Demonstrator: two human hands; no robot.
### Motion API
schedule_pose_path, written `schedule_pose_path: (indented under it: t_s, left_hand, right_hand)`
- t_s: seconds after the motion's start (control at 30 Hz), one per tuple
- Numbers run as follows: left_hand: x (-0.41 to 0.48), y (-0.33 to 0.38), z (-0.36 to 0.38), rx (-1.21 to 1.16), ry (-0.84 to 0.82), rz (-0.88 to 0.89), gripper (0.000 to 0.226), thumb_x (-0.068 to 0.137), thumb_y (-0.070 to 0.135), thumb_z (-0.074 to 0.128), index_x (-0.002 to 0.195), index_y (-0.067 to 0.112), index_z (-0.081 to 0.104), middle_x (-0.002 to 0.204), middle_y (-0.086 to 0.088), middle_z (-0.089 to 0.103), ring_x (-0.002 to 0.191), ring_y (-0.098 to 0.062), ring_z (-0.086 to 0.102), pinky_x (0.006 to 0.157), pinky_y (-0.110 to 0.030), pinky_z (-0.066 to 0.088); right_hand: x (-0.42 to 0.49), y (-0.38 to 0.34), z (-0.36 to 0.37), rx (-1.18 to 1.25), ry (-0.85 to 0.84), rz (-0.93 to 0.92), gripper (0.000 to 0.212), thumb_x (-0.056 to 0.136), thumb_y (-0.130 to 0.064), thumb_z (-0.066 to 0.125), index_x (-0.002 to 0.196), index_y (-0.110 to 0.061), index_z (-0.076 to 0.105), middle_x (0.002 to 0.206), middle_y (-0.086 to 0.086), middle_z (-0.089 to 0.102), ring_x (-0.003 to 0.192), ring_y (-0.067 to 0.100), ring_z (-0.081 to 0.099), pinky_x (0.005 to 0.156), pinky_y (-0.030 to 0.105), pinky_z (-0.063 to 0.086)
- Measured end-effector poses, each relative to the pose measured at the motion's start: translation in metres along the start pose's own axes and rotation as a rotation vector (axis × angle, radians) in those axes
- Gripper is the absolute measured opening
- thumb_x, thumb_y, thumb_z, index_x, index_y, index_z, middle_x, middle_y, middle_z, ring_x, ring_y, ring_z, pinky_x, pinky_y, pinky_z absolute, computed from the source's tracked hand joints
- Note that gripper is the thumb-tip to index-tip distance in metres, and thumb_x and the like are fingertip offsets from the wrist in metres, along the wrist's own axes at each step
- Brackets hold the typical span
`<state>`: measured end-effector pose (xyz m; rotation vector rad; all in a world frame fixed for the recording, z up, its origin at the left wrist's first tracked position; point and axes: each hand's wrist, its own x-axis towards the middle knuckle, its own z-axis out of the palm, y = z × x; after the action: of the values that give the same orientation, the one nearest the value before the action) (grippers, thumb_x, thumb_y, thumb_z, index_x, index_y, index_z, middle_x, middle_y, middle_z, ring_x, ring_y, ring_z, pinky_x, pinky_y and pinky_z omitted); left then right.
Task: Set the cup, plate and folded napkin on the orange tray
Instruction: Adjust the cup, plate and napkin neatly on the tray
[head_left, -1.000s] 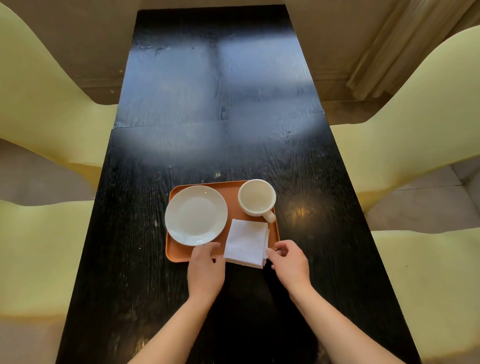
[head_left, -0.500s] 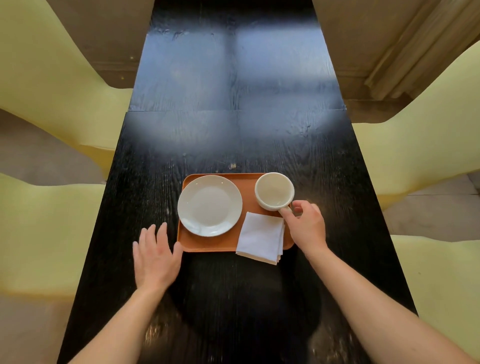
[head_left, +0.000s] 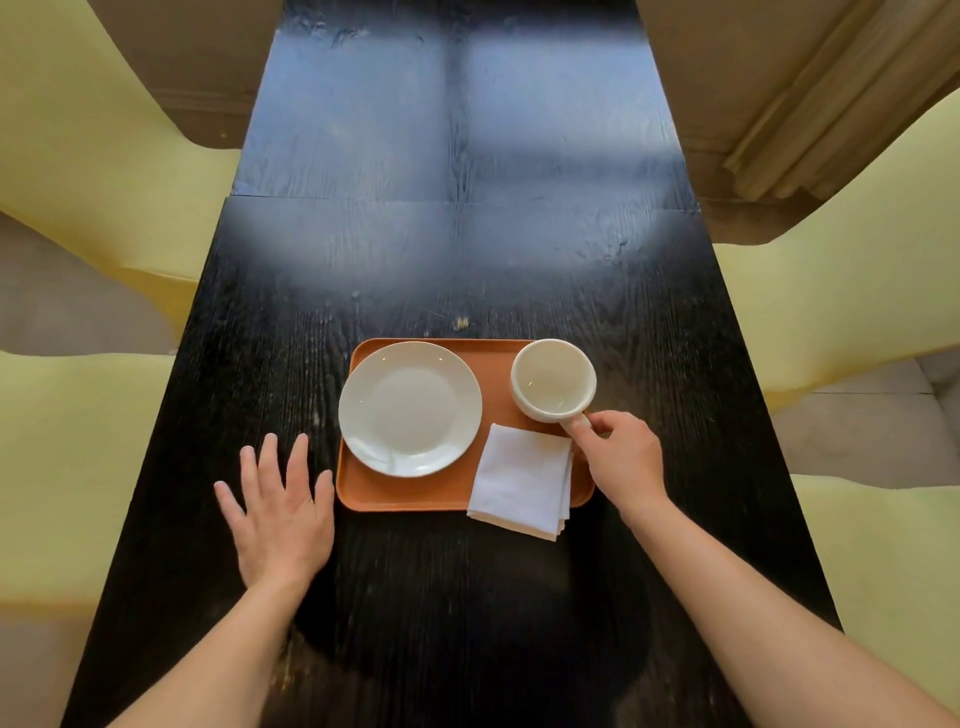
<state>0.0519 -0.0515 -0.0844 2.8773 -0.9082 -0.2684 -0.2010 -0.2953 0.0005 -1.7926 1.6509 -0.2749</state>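
Note:
An orange tray (head_left: 415, 493) lies on the black table. A white plate (head_left: 410, 408) rests on its left half. A cream cup (head_left: 553, 379) stands at the tray's far right corner, its handle pinched by my right hand (head_left: 621, 462). A folded white napkin (head_left: 522, 480) lies on the tray's near right corner and overhangs the near edge. My left hand (head_left: 280, 512) rests flat on the table just left of the tray, fingers spread, holding nothing.
The long black wooden table (head_left: 457, 249) stretches away from me. Pale yellow chairs (head_left: 78, 156) stand along both sides, with others at the right (head_left: 857, 270). A curtain (head_left: 831, 93) hangs at the far right.
My left hand left the tray's near edge and now lies flat on the table to its left. My right hand went from the napkin's corner to the cup's handle and closed on it.

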Motion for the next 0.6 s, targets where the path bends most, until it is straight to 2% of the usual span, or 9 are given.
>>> schedule_pose_path:
  t_s: [0.1, 0.23, 0.37, 0.43, 0.6]
  left_hand:
    - [-0.001, 0.001, 0.0, -0.01, 0.016, -0.004, 0.059, 0.102, 0.043, 0.038, 0.157, 0.027, 0.026, 0.167, -0.011, 0.021, 0.157, -0.031, 0.009, 0.124, -0.062, 0.008]
    - [0.0, 0.0, 0.001, -0.005, 0.037, -0.006, 0.059, 0.101, 0.043, 0.042, 0.156, 0.026, 0.03, 0.166, -0.012, 0.025, 0.157, -0.032, 0.012, 0.124, -0.062, 0.011]
    - [0.002, -0.002, 0.004, -0.007, 0.06, -0.009, 0.06, 0.099, 0.048, 0.034, 0.154, 0.025, 0.034, 0.164, -0.013, 0.03, 0.156, -0.033, 0.016, 0.123, -0.062, 0.012]
    - [0.002, -0.001, 0.003, -0.012, 0.064, -0.002, 0.064, 0.096, 0.051, 0.028, 0.153, 0.025, 0.035, 0.163, -0.013, 0.031, 0.155, -0.033, 0.017, 0.122, -0.062, 0.012]
    - [0.002, 0.002, 0.0, -0.013, 0.067, 0.0, 0.063, 0.095, 0.051, 0.028, 0.152, 0.025, 0.036, 0.163, -0.013, 0.032, 0.155, -0.033, 0.018, 0.122, -0.062, 0.013]
  right_hand:
    - [0.0, 0.0, 0.002, 0.018, 0.034, -0.01, 0.029, 0.097, -0.039, 0.066, 0.084, -0.015, 0.075, 0.09, 0.003, 0.069, 0.083, 0.014, 0.063, 0.075, 0.032, 0.053]
    - [-0.001, -0.002, 0.008, 0.086, 0.095, 0.011, 0.022, 0.095, -0.038, 0.068, 0.077, -0.025, 0.066, 0.089, -0.002, 0.065, 0.079, 0.008, 0.059, 0.067, 0.024, 0.044]
    - [0.005, -0.007, 0.018, 0.144, 0.144, 0.052, 0.022, 0.095, -0.039, 0.068, 0.08, -0.024, 0.068, 0.09, -0.003, 0.065, 0.079, 0.007, 0.059, 0.073, 0.027, 0.049]
    - [0.008, -0.01, 0.024, 0.165, 0.173, 0.068, 0.024, 0.095, -0.039, 0.068, 0.077, -0.023, 0.068, 0.088, -0.003, 0.066, 0.078, 0.008, 0.06, 0.07, 0.025, 0.048]
    - [0.009, -0.018, 0.032, 0.224, 0.223, 0.13, 0.028, 0.094, -0.036, 0.068, 0.069, -0.025, 0.066, 0.083, -0.003, 0.068, 0.08, 0.013, 0.065, 0.075, 0.033, 0.055]
